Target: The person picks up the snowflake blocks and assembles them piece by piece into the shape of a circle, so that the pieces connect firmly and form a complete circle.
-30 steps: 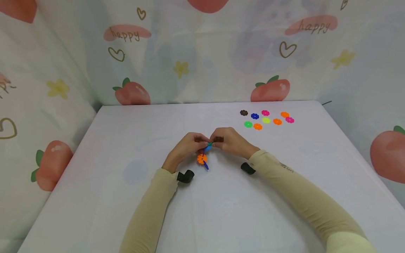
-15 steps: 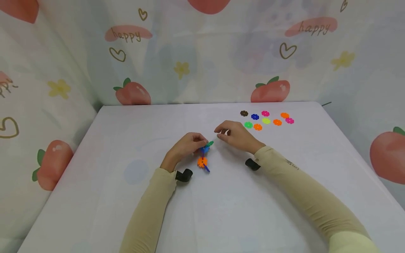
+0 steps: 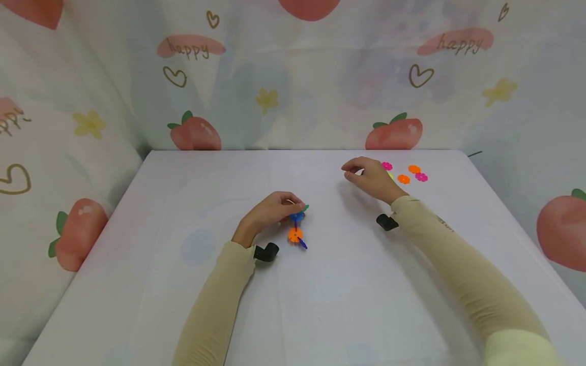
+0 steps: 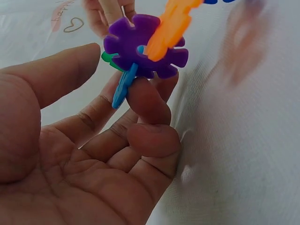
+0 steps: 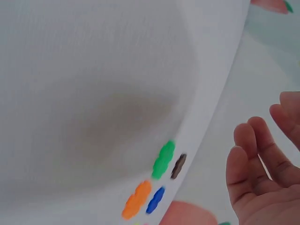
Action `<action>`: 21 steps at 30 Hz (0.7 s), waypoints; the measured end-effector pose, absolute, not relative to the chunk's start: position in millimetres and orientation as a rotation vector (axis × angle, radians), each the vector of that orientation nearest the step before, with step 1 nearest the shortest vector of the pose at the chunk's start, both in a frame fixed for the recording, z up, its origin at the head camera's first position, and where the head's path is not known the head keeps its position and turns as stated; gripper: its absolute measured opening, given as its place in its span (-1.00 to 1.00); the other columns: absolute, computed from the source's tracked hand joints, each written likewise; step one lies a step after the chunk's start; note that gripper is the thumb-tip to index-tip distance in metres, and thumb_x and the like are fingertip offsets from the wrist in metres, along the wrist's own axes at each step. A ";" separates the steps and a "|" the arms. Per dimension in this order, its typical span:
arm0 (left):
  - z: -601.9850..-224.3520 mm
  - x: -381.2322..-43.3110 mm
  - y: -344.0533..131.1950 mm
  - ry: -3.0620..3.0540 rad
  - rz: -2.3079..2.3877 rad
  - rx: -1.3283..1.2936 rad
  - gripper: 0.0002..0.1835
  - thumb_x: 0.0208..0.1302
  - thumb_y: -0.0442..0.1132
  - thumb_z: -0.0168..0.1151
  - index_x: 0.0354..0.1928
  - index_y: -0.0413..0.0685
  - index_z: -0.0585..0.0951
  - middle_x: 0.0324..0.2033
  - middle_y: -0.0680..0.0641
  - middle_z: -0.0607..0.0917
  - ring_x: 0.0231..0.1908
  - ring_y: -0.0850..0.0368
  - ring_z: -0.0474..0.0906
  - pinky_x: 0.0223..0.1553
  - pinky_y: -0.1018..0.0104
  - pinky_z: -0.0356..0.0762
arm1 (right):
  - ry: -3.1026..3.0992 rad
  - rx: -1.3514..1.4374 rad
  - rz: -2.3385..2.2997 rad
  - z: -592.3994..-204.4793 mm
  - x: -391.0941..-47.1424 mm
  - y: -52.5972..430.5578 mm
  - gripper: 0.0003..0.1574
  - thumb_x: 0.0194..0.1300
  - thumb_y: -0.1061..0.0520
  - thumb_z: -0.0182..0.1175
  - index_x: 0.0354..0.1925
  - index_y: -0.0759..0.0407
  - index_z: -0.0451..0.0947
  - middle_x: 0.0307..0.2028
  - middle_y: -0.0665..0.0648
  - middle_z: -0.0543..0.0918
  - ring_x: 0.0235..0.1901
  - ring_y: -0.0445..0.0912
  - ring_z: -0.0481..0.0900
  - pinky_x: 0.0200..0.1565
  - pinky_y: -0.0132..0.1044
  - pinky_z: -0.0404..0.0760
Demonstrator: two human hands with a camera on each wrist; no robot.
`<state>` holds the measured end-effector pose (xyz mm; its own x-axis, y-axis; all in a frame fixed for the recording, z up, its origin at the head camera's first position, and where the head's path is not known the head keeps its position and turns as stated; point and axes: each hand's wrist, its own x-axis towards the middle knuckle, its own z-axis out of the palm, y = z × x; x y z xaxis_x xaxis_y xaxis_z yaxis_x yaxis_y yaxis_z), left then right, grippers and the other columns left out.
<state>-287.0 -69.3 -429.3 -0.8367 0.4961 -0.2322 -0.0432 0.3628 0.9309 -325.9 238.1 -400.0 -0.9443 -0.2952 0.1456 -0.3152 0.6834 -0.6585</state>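
Observation:
My left hand (image 3: 274,211) holds a short chain of linked flower-shaped plastic discs above the table. A green disc (image 3: 306,208) and a light blue disc (image 3: 296,216) sit by the fingertips; below hang an orange disc (image 3: 295,235) and a dark blue disc (image 3: 302,243). The left wrist view shows a purple disc (image 4: 129,44) slotted between the light blue disc (image 4: 124,86) and the orange disc (image 4: 171,28). Over the loose discs at the back right, my right hand (image 3: 373,180) hovers with loosely bent fingers, holding nothing visible.
Loose discs lie at the back right, among them a pink disc (image 3: 421,177) and an orange disc (image 3: 404,179). The right wrist view shows a green disc (image 5: 163,160) and a brown disc (image 5: 178,166). Behind the white table (image 3: 229,173) hangs a printed curtain (image 3: 311,91).
My right hand has let go of the chain and moved right and away to the loose discs, now covering some of them. My left hand keeps its hold in nearly the same place.

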 end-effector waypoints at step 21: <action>-430.5 -289.3 -70.2 2.153 1.482 0.405 -0.70 0.60 -0.12 0.27 0.18 -0.13 0.69 -0.11 -0.08 0.72 -0.30 0.08 0.48 -0.25 0.31 0.48 | -3.112 0.330 0.808 -422.9 -339.1 279.6 -0.59 0.48 0.29 0.20 0.21 0.45 0.64 -0.09 0.45 0.55 0.09 0.34 0.35 0.06 0.15 0.45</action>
<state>-289.3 -70.2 -430.5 -0.8354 0.5008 -0.2264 -0.0327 0.3659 0.9301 -339.1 279.6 -422.9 -0.9751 -0.2189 -0.0363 -0.1736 0.8544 -0.4897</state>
